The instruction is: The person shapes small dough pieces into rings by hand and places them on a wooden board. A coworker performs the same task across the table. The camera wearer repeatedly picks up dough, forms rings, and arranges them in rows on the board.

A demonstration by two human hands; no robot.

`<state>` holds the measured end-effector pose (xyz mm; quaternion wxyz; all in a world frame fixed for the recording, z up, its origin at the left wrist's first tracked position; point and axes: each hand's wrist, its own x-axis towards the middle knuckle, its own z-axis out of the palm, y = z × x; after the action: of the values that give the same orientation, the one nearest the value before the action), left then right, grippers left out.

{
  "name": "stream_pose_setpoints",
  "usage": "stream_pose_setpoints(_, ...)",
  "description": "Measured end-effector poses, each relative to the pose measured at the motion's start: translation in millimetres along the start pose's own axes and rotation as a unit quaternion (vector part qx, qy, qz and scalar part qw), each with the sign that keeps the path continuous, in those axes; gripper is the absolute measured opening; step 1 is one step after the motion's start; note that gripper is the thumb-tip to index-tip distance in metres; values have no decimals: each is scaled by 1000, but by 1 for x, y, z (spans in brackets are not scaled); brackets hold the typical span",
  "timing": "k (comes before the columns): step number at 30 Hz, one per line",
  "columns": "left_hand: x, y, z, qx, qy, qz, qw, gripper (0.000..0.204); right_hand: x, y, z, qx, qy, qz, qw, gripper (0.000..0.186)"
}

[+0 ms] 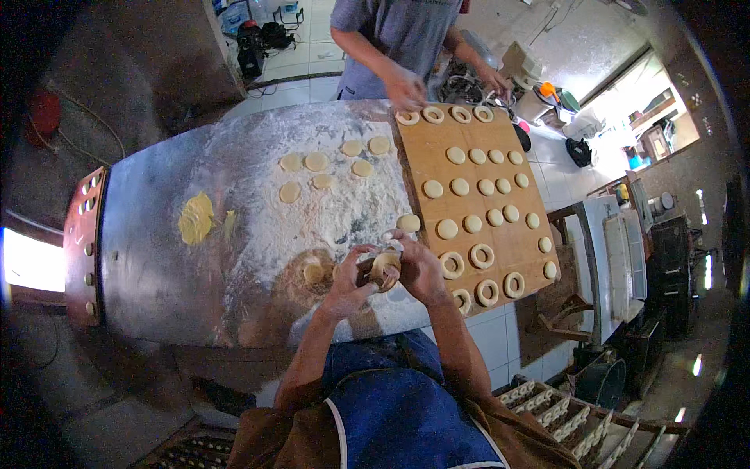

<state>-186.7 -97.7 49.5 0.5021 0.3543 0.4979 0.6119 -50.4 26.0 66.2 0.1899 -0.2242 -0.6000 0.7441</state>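
Both hands are closed around a ring of dough (pixel 383 266), held above the near part of the floured metal table (pixel 168 273). My left hand (pixel 349 285) grips its left side and my right hand (pixel 422 270) its right side, thumbs toward the middle. Just beyond my right hand lies a dough round (pixel 408 223) by the board's edge. Another dough piece (pixel 313 273) sits in shadow left of my left hand. Several flattened dough rounds (pixel 316 162) lie farther off on the flour.
A wooden board (pixel 437 168) at the right carries several dough rounds and dough rings (pixel 482 255). A yellow lump of dough (pixel 196 218) lies left on the table. Across the table, a co-worker's hand (pixel 405 88) is at the board's far edge. Racks (pixel 578 426) stand at lower right.
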Motion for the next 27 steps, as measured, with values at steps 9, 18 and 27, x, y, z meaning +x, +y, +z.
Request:
stream_pose_setpoints(9,35,-40,41,-9,230,16,973,22,-10,-3,-15,84,93,140,982,59)
stream_pose_setpoints(18,62,-72,98,34,191,176,965,32,-37,-7,-48,-121,194,-19,973,51)
stream_pose_setpoints(27,83,-105,157,173,154,128,964,40,-71,26,-128,-92,141,-44,985,40)
